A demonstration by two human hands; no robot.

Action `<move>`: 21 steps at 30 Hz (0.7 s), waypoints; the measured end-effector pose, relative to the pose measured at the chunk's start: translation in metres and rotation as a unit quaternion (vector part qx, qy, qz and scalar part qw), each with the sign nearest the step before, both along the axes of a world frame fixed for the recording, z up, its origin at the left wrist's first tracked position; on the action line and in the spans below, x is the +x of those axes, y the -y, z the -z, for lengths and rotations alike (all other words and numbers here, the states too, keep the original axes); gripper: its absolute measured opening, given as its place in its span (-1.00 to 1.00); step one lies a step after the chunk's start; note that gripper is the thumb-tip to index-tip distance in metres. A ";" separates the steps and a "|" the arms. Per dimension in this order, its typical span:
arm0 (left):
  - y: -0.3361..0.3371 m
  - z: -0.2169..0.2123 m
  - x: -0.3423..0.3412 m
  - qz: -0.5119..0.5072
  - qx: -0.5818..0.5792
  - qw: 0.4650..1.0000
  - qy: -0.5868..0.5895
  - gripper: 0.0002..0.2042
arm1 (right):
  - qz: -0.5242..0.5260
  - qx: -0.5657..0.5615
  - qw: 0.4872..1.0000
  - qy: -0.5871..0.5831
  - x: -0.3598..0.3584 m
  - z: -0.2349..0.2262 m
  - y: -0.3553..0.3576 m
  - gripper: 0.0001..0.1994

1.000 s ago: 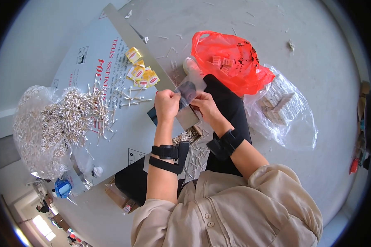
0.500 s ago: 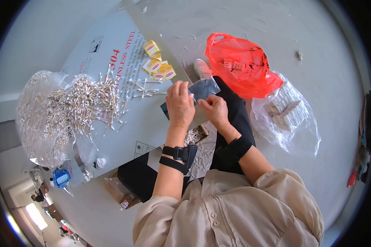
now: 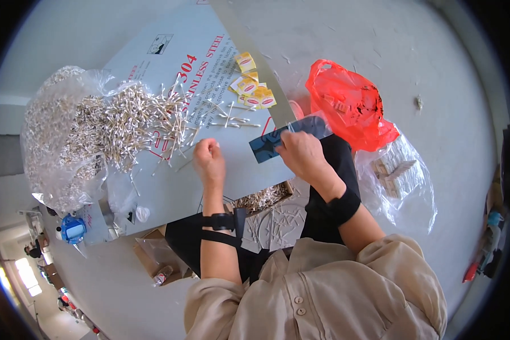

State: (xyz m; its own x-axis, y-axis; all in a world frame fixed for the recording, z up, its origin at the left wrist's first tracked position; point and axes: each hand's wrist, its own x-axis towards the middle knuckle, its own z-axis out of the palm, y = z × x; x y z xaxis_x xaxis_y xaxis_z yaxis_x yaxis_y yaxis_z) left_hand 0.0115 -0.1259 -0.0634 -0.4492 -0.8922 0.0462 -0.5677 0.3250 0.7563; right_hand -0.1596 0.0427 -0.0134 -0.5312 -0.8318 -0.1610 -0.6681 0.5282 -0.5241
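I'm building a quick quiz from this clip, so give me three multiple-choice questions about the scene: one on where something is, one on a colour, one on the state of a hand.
1. Where does the pile of cotton swabs lie?
A. to the left of the left hand
B. inside the red bag
C. on the person's lap

2. What colour is the small pouch in the right hand?
A. yellow
B. dark blue
C. white

3. How is the left hand?
A. spread flat
B. closed in a fist
C. holding the red bag

Answers: 1 A, the swabs spill from a clear bag on the grey board's left; 2 B, the pouch is dark blue; 3 B, its fingers are curled shut.
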 end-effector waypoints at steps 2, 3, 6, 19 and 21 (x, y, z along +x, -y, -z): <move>0.010 -0.009 -0.014 0.036 -0.071 0.997 0.018 -0.76 | 0.017 -0.094 0.995 -0.008 -0.005 0.011 0.024 -0.77; 0.016 -0.014 -0.024 0.073 -0.146 0.986 0.037 -0.75 | 0.017 -0.090 0.996 -0.010 -0.006 0.019 0.034 -0.77; 0.025 -0.021 -0.047 0.123 -0.190 0.971 0.073 -0.74 | 0.002 -0.181 0.980 -0.083 0.000 0.042 0.061 -0.84; -0.007 -0.013 0.031 0.104 -0.113 0.987 0.055 -0.87 | -0.210 -0.186 0.958 -0.063 0.032 0.046 0.048 -0.94; -0.006 -0.017 0.033 0.093 -0.112 0.988 0.054 -0.83 | -0.230 -0.180 0.955 -0.050 0.036 0.041 0.050 -0.91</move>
